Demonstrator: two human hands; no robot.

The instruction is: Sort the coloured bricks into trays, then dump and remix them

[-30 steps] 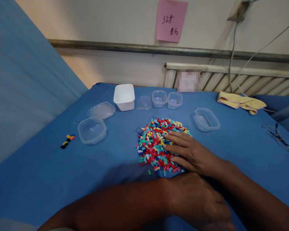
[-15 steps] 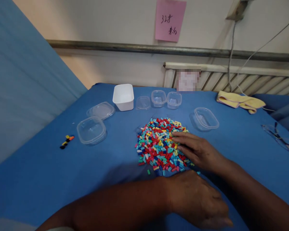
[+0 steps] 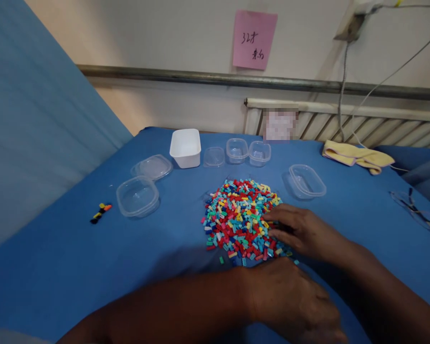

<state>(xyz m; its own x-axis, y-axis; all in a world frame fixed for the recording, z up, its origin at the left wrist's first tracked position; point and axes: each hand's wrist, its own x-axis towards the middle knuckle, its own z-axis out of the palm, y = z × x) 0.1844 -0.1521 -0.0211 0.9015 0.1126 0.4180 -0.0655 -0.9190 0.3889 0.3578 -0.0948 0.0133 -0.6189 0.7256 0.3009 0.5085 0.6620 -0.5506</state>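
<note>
A round heap of small, many-coloured plastic toy bricks [image 3: 236, 215] lies on a blue cloth. At its right edge is my right hand [image 3: 304, 231], its fingertips touching the bricks with a gap between the fingers; no brick shows clearly held there. My left forearm reaches across from the lower left, in front of the heap. The left hand [image 3: 297, 298] is back up, with its fingers curled down and away. Whatever those fingers hold, if anything, is hidden. One loose green brick [image 3: 221, 260] lies just off the near side of the heap.
Beyond the heap stand a white tub [image 3: 186, 155], a flat clear lid [image 3: 214, 156] and two small clear tubs [image 3: 237, 155]. Larger clear tubs sit left [image 3: 138, 198] and right [image 3: 310, 184]. Black, yellow and orange pieces [image 3: 101, 213], a yellow cloth [image 3: 358, 155] and glasses [image 3: 415, 210] lie outward.
The right hand's fingers have drawn back slightly to the right and spread apart. The left hand has shifted little. The whole view has tilted slightly upward.
</note>
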